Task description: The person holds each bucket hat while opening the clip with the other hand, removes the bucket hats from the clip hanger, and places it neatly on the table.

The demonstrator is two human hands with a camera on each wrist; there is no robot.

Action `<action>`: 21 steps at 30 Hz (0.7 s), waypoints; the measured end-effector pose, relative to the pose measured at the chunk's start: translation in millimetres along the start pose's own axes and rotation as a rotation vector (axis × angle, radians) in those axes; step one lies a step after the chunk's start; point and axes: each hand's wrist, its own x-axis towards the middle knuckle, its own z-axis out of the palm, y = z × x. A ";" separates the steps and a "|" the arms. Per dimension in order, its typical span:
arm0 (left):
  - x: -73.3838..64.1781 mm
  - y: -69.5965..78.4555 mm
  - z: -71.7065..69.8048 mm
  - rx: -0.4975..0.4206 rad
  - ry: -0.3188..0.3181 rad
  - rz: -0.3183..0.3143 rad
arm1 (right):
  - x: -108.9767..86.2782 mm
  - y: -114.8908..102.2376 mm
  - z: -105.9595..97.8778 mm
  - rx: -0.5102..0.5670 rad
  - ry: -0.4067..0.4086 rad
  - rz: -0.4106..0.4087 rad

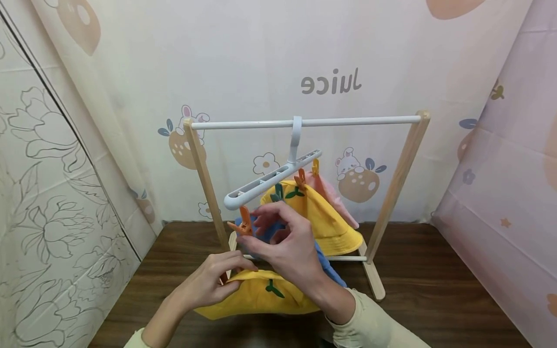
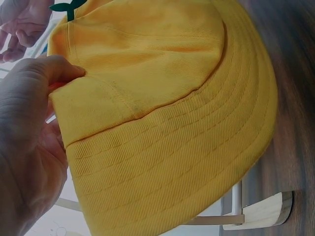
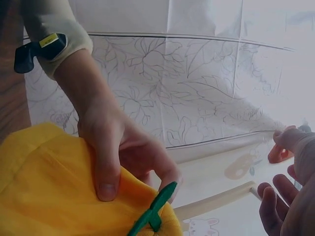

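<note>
My left hand [image 1: 213, 280] grips the edge of a yellow bucket hat [image 1: 256, 292] with a green sprout on it, low in front of the rack. In the left wrist view the hat [image 2: 162, 88] hangs from the thumb and fingers, its stitched brim spread out. My right hand [image 1: 287, 241] pinches an orange clothespin [image 1: 245, 223] under the near end of a white clip hanger [image 1: 261, 186]. The right wrist view also shows that clothespin [image 3: 280, 154] at the fingertips. Blue fabric [image 1: 328, 268] hangs behind the right hand, partly hidden by it.
The hanger hooks on the white bar [image 1: 361, 121] of a wooden rack [image 1: 398, 188]. Another yellow hat [image 1: 332, 232] and a pink one [image 1: 337, 198] hang farther back, near green [image 1: 278, 192], orange [image 1: 300, 180] and yellow [image 1: 315, 167] clothespins. Below is a dark wooden table [image 1: 435, 290].
</note>
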 end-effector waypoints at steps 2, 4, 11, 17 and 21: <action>0.2 -0.1 0.4 -0.001 0.005 0.008 | -0.2 0.9 -1.1 0.005 -0.002 0.002; 0.1 -0.2 0.8 0.000 0.008 0.012 | -0.6 2.3 -2.2 0.010 -0.008 0.001; -0.4 -0.4 0.5 -0.005 0.006 -0.004 | -3.7 6.8 -6.1 0.006 -0.034 0.013; 0.1 1.0 -1.2 -0.003 -0.010 -0.027 | -6.1 8.5 -11.4 -0.020 -0.030 0.029; -0.3 2.0 -3.1 -0.001 -0.011 -0.043 | -8.9 8.8 -15.3 -0.035 -0.026 0.033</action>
